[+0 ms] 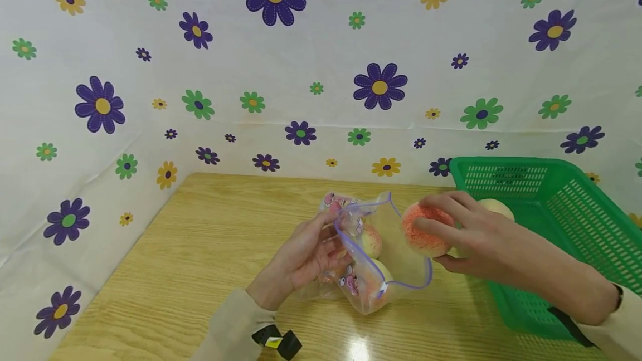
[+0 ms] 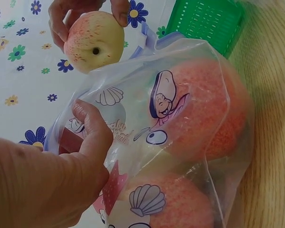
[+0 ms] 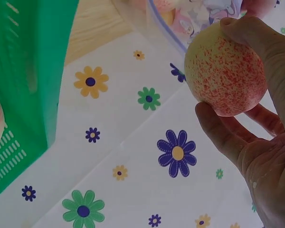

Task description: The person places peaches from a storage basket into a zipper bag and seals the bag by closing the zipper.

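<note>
- Wooden tabletop [image 1: 190, 255] fills the lower frame.
- Green basket [image 1: 577, 205] at right.
- Clear printed bag [image 1: 366, 255], lower centre, pinched open by the left hand [image 1: 301, 258].
- Peach [image 1: 426, 230], right of centre at the bag's mouth, clasped by the right hand [image 1: 481, 238].

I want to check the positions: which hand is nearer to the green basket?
Right. The right hand, gripping a peach, is just in front of the green basket rim. The left hand is farther away, holding the plastic bag.
</note>
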`<state>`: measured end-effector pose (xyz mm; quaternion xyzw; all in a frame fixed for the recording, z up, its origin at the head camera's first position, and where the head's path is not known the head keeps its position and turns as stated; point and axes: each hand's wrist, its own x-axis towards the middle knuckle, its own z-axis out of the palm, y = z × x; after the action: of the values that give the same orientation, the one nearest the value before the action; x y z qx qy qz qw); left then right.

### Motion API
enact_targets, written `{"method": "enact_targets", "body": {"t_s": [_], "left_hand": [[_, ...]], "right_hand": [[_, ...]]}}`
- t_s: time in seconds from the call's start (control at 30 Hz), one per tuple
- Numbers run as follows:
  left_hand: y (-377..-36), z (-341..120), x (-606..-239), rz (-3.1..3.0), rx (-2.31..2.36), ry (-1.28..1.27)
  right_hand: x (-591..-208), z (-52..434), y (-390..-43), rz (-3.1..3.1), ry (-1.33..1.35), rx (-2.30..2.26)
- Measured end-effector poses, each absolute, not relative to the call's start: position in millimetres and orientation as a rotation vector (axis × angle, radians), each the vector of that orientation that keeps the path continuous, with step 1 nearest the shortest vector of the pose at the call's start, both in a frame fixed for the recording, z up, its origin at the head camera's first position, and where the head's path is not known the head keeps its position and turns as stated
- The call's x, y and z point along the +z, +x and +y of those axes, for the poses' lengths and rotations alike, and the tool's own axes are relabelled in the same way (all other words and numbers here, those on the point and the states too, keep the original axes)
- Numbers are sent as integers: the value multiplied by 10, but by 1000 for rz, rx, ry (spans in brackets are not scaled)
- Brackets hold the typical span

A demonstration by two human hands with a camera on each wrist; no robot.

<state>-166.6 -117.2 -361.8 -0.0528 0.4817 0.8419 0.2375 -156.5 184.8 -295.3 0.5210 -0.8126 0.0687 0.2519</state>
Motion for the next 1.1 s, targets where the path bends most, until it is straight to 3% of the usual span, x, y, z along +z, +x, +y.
{"method": "enact_targets", "body": {"t_s": [1.1], "left_hand": [[-1669,-1168,-3607,1313,2293,-141]], "right_hand": [[-3175,1423,-1738,-2181,1626,-99]]}}
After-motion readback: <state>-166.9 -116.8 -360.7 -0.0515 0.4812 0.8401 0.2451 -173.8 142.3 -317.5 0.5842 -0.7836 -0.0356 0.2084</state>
